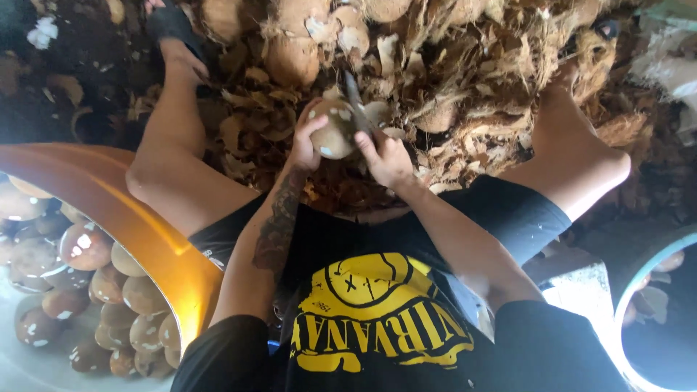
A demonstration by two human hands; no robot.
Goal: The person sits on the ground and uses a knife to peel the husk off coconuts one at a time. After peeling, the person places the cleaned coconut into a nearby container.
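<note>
Left hand (305,141) cups coconut (334,129) from its left side, fingers wrapped tight. Right hand (385,156) clenched on blade (356,98), which runs up and away over nut's right edge. Nut sits betw. both hands, above husk pile (450,80).

The left hand (306,145) cups a brown, white-patched coconut (334,129). The right hand (386,156), just beside the coconut, grips a knife (356,98) whose blade lies against the shell. Beyond the coconut spreads a husk pile (465,80). Left of the coconut, an orange tub (145,232) holds more peeled coconuts (87,290).
</note>
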